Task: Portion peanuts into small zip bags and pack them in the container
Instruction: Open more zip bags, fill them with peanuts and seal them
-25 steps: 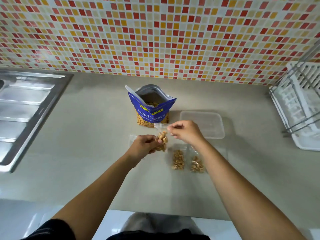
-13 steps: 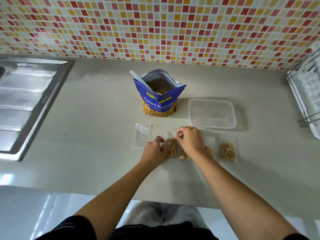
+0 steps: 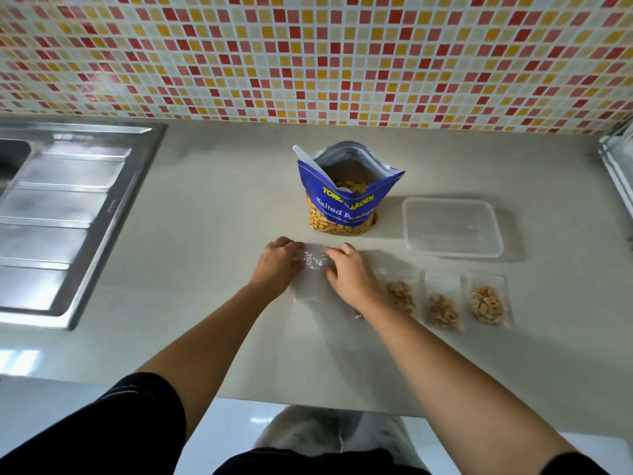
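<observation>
An empty clear zip bag lies flat on the counter in front of the blue salted-peanuts pouch. My left hand holds its top left edge with curled fingers, and my right hand pinches its top right edge. The pouch stands open with a white scoop sticking out of it. Three small filled peanut bags lie in a row to the right. A few more peanuts show beside my right wrist. The clear plastic container sits behind them.
A steel sink drainboard fills the left side of the counter. A white dish rack stands at the far right edge. The mosaic tile wall runs along the back, and the counter's front edge lies just below my forearms.
The filled bag that both hands held has been laid down on the counter. Both hands have moved left onto the empty zip bag. The camera has tilted down.
</observation>
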A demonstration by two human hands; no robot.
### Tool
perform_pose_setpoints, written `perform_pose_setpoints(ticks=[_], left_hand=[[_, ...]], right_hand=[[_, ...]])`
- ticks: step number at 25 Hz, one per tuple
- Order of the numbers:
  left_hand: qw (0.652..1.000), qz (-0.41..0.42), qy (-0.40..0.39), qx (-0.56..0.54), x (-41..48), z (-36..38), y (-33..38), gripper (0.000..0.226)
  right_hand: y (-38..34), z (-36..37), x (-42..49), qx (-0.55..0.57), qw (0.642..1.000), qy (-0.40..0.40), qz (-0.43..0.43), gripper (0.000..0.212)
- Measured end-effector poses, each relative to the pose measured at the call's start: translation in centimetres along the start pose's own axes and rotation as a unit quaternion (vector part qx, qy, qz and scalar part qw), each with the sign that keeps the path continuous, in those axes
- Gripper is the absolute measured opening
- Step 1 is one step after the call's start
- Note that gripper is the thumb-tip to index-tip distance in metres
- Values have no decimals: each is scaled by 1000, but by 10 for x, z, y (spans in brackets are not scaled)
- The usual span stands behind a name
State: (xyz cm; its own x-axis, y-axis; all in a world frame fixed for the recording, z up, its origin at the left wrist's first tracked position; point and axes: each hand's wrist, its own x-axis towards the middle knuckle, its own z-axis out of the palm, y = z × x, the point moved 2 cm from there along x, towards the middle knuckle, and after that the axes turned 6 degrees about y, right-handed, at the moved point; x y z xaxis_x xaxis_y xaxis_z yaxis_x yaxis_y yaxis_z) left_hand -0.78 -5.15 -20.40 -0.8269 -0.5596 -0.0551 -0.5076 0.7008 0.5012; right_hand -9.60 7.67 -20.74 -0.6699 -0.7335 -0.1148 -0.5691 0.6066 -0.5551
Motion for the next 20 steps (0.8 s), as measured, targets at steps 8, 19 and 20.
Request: perform_pose_setpoints(ticks=[8,19,20], left_hand=[[999,32,-40,3,16,4,-3,19],[861,-175,-129,-461,3,-49,-6,20],[841,-185,-147,-488,1,-53,-5,15]], right_hand=[[-8,14,9,-9,998,38,48,16],[-16,0,-8,418,878,105,209,30],[-16,-3,-8,431,869,116,214,30]])
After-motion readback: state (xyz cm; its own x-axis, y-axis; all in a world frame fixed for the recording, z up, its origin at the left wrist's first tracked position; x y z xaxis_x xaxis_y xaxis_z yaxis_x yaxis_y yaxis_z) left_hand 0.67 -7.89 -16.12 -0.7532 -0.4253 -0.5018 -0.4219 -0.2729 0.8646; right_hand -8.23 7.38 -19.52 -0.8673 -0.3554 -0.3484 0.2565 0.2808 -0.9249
